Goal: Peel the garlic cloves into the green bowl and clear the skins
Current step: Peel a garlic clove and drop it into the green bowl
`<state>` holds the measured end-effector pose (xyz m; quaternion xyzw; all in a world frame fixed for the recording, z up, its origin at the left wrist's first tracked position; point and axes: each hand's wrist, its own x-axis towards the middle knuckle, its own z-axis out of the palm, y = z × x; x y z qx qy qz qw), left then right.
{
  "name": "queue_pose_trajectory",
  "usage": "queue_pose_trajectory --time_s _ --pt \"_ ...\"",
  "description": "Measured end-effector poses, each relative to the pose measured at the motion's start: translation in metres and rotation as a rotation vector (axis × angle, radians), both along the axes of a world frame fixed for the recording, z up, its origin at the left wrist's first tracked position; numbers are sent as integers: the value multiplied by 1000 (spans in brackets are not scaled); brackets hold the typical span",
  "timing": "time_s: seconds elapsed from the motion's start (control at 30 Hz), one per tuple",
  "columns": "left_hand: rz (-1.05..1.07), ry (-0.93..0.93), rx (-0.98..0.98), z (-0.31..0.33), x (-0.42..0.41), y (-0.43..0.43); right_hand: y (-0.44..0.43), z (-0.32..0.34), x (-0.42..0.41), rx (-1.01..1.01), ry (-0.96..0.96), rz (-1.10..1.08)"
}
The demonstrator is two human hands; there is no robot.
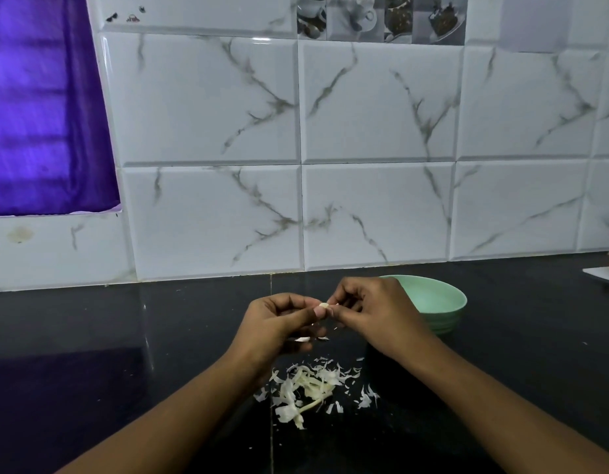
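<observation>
At the far left a purple curtain [46, 104] hangs over an opening in the wall, and beside it white marble-patterned tiles [378, 104] run across the whole back. A strip of picture tiles showing cups [378, 18] sits along the top. Below them lies the dark, glossy desk [91, 336].

The left forearm comes in from the lower left. The left hand [279, 323] is raised above the desk, and its fingers [318, 312] are curled, with the thumb tip pressed against a small pale garlic clove [324, 306]. A pale scrap of skin shows under this hand's lower fingers; whether it is held cannot be told.

The clove sits in the air between the two hands, above the desk and to the left of the bowl. Below the hands and nearer the camera, a loose heap of white garlic skins [309, 388] lies on the desk, with smaller flakes scattered around it.

The right hand [374, 313] meets the left at the clove. Its fingers [344, 295] are bent and pinch the clove's other end.

Just behind the right hand stands the green bowl [433, 299], upright on the desk, its left side hidden by that hand. At the far right edge, the corner of a flat white object [603, 273] rests on the desk, too cropped to identify.
</observation>
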<state>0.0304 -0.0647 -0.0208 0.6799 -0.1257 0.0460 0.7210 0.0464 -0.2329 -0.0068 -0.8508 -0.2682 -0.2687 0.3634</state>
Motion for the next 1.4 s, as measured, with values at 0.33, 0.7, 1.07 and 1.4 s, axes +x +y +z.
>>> queue_pose_trajectory --time_s 0.33,0.7,1.07,1.4 --pt "137 -230 202 0 2 2 2 -2 -3 -138 -153 -59" --pt "226 -575 722 9 -2 15 0 -2 -3 -243 -230 -44" --pt "-207 257 24 21 -6 12 -1 -3 -3 -400 -642 -54" --pt "-301 341 -103 18 -4 12 -1 -4 -1 -322 -699 -60"
